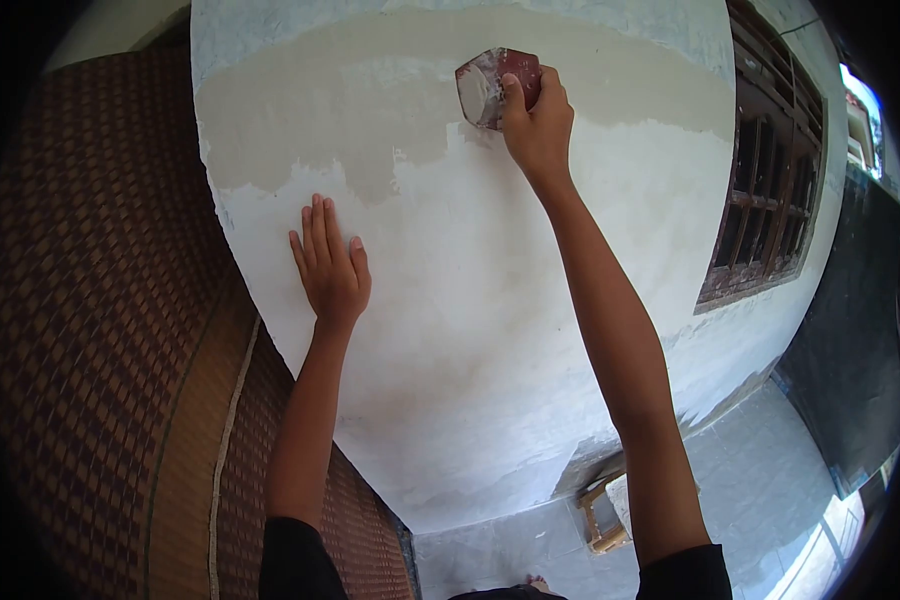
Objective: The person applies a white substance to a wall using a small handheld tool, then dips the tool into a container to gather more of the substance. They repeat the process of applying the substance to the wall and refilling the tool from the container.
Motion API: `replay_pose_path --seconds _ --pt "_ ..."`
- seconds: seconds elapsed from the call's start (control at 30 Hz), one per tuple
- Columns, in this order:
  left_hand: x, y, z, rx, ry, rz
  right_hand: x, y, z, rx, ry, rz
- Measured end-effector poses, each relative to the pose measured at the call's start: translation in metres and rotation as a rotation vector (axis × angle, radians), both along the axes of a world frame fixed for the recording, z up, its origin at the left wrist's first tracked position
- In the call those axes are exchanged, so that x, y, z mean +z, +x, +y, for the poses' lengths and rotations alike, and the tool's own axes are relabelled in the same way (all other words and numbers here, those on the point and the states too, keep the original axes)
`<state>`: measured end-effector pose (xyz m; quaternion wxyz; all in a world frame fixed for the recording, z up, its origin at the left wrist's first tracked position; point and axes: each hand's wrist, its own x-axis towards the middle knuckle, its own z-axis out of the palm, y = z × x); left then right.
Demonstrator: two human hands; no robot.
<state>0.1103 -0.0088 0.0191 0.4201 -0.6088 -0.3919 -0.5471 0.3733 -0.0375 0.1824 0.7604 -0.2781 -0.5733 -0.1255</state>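
My right hand (540,120) is raised high against the wall, its thumb and fingers gripping a dark red putty scraper (518,66). Whitish putty is smeared over the scraper's left side. Around it, the wall (450,290) has a greyish-beige band at the top and a whiter coat below, with a ragged border between them. Lower and to the left, my left hand (332,270) lies flat on the white part with its fingers stretched upward, holding nothing.
Woven brown matting (90,250) hangs along the left, beside the wall's edge. A dark wooden barred window (765,190) is set in the wall at right. Below, a small wooden stool (600,520) stands on the grey tiled floor (510,550). A black panel (855,330) leans at far right.
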Motion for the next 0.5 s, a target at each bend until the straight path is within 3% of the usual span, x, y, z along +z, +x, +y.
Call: replay_pose_path --seconds 0.13,0.2,0.3,0.4,0.5 --pt "0.000 0.001 0.003 -0.001 -0.008 -0.008 -0.003 0.044 0.000 -0.072 -0.059 0.306" --pt "-0.001 0.002 0.004 0.004 -0.004 -0.013 -0.004 0.044 -0.013 -0.045 0.038 0.395" --pt "-0.001 0.003 0.004 0.006 0.002 -0.013 -0.001 0.015 -0.017 0.127 0.093 0.203" --pt "-0.001 0.001 0.002 -0.007 -0.009 -0.009 0.004 -0.011 0.000 0.040 0.044 -0.033" --pt "0.000 0.001 0.002 -0.013 -0.014 -0.005 0.007 0.002 0.009 -0.110 -0.044 0.071"
